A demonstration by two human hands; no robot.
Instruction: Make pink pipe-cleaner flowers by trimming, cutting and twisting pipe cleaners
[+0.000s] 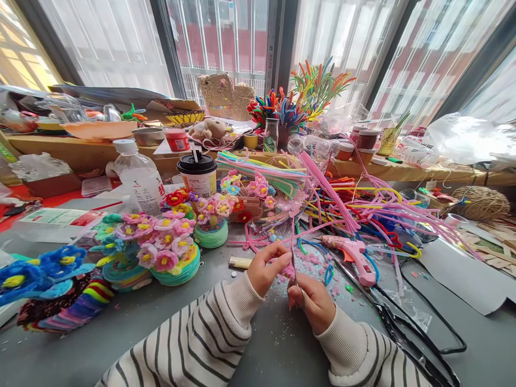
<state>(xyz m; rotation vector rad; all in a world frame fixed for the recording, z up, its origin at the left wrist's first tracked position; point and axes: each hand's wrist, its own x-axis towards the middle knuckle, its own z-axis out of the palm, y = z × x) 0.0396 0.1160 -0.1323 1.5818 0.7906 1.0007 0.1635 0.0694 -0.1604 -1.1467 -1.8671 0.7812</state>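
Note:
My left hand [268, 269] is closed in a pinch on a pink pipe cleaner [293, 228] that runs up from the fingertips. My right hand [316, 303], just below and to the right, grips a small pair of scissors [294, 262]. The narrow blades point upward alongside the pipe cleaner; whether they are apart I cannot tell. Pink fuzz clippings [312, 263] lie on the grey table behind the hands. Close to the left hand are a lighter [239, 263] and a pink pipe-cleaner star shape [250, 242].
Pots of pipe-cleaner flowers [167, 244] stand at left, near a plastic bottle [139, 180] and a lidded cup [197, 174]. A pink glue gun [355, 257] lies right, its black cable trailing forward. Bundled pipe cleaners [262, 174] and a twine ball [481, 202] sit farther back.

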